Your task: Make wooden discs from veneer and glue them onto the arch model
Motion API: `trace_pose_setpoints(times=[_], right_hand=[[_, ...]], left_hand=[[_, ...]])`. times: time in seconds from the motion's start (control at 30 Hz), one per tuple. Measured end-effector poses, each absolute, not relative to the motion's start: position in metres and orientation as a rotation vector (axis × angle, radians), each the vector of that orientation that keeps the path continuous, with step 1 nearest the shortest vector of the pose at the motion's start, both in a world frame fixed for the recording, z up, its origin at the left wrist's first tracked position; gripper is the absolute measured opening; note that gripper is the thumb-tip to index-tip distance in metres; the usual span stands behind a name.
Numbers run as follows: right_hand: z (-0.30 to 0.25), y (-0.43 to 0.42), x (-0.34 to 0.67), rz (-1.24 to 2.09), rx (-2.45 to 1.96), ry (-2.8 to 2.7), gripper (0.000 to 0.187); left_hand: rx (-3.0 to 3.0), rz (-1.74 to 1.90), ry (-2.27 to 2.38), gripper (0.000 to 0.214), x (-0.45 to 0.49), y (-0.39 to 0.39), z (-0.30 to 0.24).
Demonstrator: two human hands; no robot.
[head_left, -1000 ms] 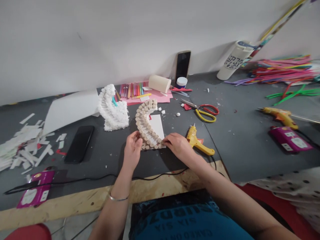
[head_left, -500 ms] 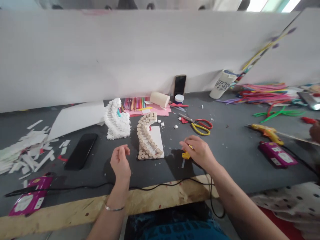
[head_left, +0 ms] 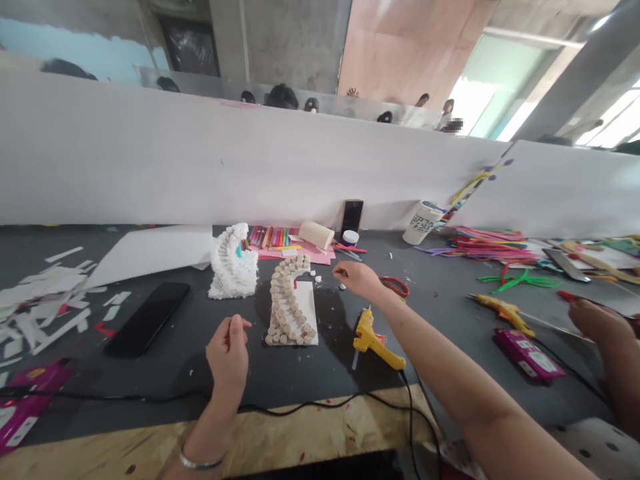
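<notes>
My left hand [head_left: 229, 350] hovers over the dark table with its fingers curled in and nothing visible in them. To its right stands a spiral staircase model [head_left: 287, 303] of small round wooden slices on a white base. My right hand [head_left: 357, 279] reaches past the model, just above small white lumps [head_left: 319, 279]; its fingertips are pinched together, and whatever is between them is hidden. Below my right forearm a yellow glue gun [head_left: 371, 339] rests on the table. Red-handled scissors [head_left: 395, 287] are partly covered by that arm. A white, fluffy staircase model [head_left: 233, 263] stands behind, on the left.
A black phone [head_left: 149, 320] and paper strips [head_left: 47, 303] lie left. Coloured pens [head_left: 273, 237] and a pale cylinder [head_left: 316, 235] are at the back. Along the front runs a black cable [head_left: 280, 408]. Another person's hand [head_left: 597, 330] is at right, near a second glue gun [head_left: 503, 313].
My right hand has let go of the yellow glue gun, leaving it on the table, and moved forward and left to the white lumps. The view has tilted up.
</notes>
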State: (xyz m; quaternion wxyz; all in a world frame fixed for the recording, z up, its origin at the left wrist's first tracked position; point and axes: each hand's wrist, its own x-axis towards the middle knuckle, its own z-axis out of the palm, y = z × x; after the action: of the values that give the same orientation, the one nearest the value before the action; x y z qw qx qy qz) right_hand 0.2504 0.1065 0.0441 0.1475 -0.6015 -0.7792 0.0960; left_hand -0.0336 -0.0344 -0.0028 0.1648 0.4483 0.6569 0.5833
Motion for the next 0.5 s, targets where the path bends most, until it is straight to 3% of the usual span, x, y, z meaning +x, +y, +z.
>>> trace_pose_setpoints(times=[0.5], right_hand=[[0.038,0.185,0.253,0.045,-1.858,-2.150,0.031]], left_hand=[[1.882,1.552,1.787,0.035,-0.022,-0.052,-0.001]])
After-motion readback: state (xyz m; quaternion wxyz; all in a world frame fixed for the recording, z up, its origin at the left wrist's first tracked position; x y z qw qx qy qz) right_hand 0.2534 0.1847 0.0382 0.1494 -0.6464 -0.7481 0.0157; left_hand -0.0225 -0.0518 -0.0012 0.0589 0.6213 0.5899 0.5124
